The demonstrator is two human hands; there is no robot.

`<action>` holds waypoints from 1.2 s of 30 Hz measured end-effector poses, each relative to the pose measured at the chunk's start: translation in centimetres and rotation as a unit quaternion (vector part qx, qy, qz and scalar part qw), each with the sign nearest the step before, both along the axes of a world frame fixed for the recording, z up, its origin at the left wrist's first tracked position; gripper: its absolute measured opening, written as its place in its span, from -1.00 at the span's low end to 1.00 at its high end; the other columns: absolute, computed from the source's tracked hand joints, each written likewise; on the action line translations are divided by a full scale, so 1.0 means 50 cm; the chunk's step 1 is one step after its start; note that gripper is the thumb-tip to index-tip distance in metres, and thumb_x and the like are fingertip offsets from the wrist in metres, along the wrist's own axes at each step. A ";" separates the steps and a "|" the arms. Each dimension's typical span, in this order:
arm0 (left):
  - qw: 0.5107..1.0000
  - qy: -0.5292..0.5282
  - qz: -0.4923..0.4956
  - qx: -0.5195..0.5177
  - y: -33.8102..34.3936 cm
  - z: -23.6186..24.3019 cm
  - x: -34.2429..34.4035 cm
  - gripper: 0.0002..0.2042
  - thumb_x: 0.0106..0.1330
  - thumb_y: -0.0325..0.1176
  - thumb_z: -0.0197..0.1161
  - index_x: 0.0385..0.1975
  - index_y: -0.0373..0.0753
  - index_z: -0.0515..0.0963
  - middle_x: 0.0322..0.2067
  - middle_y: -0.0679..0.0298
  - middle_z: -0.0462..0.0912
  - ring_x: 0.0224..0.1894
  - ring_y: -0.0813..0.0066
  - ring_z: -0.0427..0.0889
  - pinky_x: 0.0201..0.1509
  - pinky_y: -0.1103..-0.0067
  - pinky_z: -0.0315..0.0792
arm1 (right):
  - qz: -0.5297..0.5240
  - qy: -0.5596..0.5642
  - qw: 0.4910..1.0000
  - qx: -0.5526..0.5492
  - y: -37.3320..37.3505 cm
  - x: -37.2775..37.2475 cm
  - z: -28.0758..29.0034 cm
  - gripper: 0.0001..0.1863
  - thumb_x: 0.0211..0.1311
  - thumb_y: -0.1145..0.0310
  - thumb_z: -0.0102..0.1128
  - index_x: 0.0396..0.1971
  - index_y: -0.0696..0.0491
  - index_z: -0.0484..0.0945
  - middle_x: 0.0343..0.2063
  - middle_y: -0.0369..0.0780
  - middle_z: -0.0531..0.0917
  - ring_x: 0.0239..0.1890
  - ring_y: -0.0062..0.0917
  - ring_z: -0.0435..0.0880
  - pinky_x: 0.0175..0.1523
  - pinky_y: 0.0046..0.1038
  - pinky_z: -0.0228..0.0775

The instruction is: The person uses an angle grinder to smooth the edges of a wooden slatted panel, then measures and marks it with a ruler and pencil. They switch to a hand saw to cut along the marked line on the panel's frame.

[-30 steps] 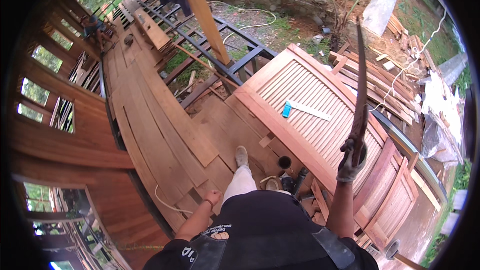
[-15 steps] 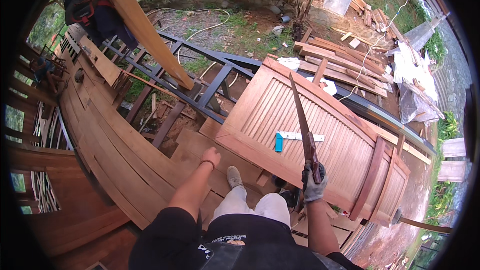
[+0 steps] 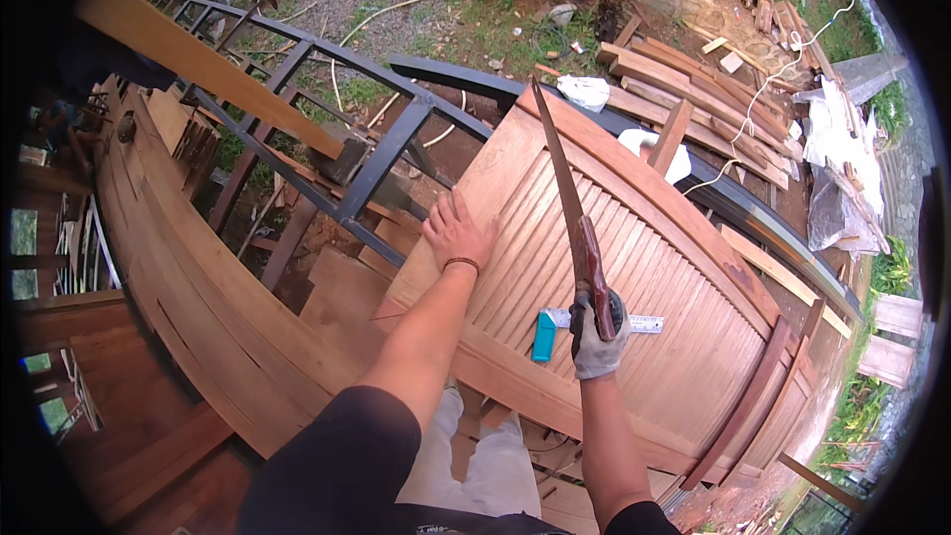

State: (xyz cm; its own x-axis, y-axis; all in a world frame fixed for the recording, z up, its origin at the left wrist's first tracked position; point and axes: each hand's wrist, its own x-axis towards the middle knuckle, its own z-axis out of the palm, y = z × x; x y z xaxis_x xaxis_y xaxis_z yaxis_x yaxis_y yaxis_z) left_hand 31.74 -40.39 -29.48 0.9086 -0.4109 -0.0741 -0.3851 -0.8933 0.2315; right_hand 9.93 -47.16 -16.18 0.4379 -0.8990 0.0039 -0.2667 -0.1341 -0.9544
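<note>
A louvred wooden door panel [image 3: 684,376] lies in front of me. My bare left hand [image 3: 461,235] rests on its left end board, fingers spread and holding nothing. In my gloved right hand [image 3: 597,339] is the dark wooden handle of a handsaw [image 3: 566,178]. The saw's long blade points up and away, over the slats. A try square [image 3: 544,335] with a teal stock and a metal ruler blade lies on the slats. My right hand, held above the panel, hides part of that ruler blade. A dark red wooden strip [image 3: 741,398] lies across the panel's right part.
Beyond the panel runs a dark metal frame [image 3: 388,166]. A wooden beam [image 3: 213,74] slants in at the upper left. Long planks [image 3: 178,267] cover the left side. Stacked boards [image 3: 693,99] and white plastic sheeting [image 3: 837,173] lie at the far right.
My left hand has moved up from beside the panel and come down on its end board. The saw, still in my right hand, has shifted left over the slats.
</note>
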 end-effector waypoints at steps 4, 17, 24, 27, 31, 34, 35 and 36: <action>1.000 -0.022 0.013 0.001 0.006 0.015 0.007 -0.08 0.18 0.24 0.15 0.44 -0.20 0.05 0.33 0.04 0.19 0.35 0.11 0.15 0.40 0.19 -0.04 | 0.027 -0.003 0.999 0.027 -0.070 0.058 -0.049 -0.78 0.27 0.43 0.24 -0.14 0.20 0.56 -0.54 -0.28 0.60 -0.57 -0.72 0.49 -0.50 -0.64 0.28; 0.999 -0.028 0.001 0.022 -0.005 0.007 0.014 -0.08 0.15 0.19 0.21 0.43 -0.18 0.03 0.30 0.06 0.21 0.32 0.11 0.17 0.38 0.18 0.00 | 0.023 -0.014 0.994 0.109 -0.136 0.108 -0.076 -0.78 0.19 0.55 0.21 -0.16 0.25 0.57 -0.39 -0.16 0.68 -0.35 -0.53 0.69 -0.18 -0.53 0.52; 0.999 -0.025 0.003 0.033 -0.003 0.005 0.017 -0.08 0.15 0.18 0.23 0.44 -0.16 0.02 0.30 0.07 0.20 0.33 0.12 0.17 0.39 0.18 -0.01 | 0.055 -0.003 0.994 0.096 -0.121 0.080 -0.057 -0.74 0.21 0.44 0.21 -0.15 0.25 0.56 -0.42 -0.18 0.66 -0.42 -0.60 0.62 -0.29 -0.58 0.45; 0.999 -0.024 0.001 0.030 -0.002 0.005 0.018 -0.07 0.15 0.19 0.23 0.44 -0.16 0.01 0.31 0.07 0.19 0.33 0.12 0.17 0.39 0.18 -0.01 | 0.058 0.024 0.994 0.088 -0.113 0.061 -0.056 -0.75 0.17 0.52 0.16 -0.16 0.30 0.55 -0.37 -0.12 0.69 -0.34 -0.50 0.70 -0.21 -0.50 0.54; 0.999 -0.021 0.001 0.035 0.002 -0.002 0.018 -0.06 0.14 0.19 0.23 0.44 -0.17 0.00 0.31 0.07 0.19 0.33 0.12 0.17 0.39 0.18 -0.01 | 0.068 0.007 0.994 0.088 -0.108 0.047 -0.053 -0.73 0.19 0.47 0.19 -0.14 0.28 0.53 -0.39 -0.14 0.66 -0.42 -0.56 0.63 -0.31 -0.56 0.46; 0.999 -0.026 -0.005 0.030 -0.005 0.004 0.016 -0.06 0.14 0.19 0.22 0.44 -0.17 0.01 0.31 0.06 0.19 0.32 0.11 0.17 0.39 0.18 -0.01 | 0.043 -0.003 0.996 0.084 -0.106 0.041 -0.076 -0.68 0.25 0.35 0.25 -0.09 0.21 0.48 -0.47 -0.24 0.63 -0.55 -0.72 0.50 -0.46 -0.67 0.30; 0.999 -0.025 -0.005 0.031 -0.004 0.004 0.016 -0.07 0.14 0.19 0.22 0.44 -0.17 0.01 0.31 0.06 0.19 0.32 0.11 0.16 0.39 0.18 -0.01 | 0.048 0.009 0.996 0.073 -0.108 0.041 -0.078 -0.68 0.25 0.34 0.25 -0.10 0.21 0.48 -0.47 -0.24 0.63 -0.55 -0.72 0.50 -0.46 -0.67 0.30; 0.999 -0.025 -0.005 0.032 -0.003 0.005 0.015 -0.07 0.15 0.19 0.22 0.44 -0.17 0.02 0.30 0.06 0.19 0.33 0.10 0.16 0.38 0.17 -0.01 | 0.052 0.021 0.996 0.062 -0.111 0.041 -0.079 -0.68 0.24 0.33 0.26 -0.10 0.21 0.48 -0.47 -0.23 0.64 -0.55 -0.72 0.50 -0.46 -0.66 0.30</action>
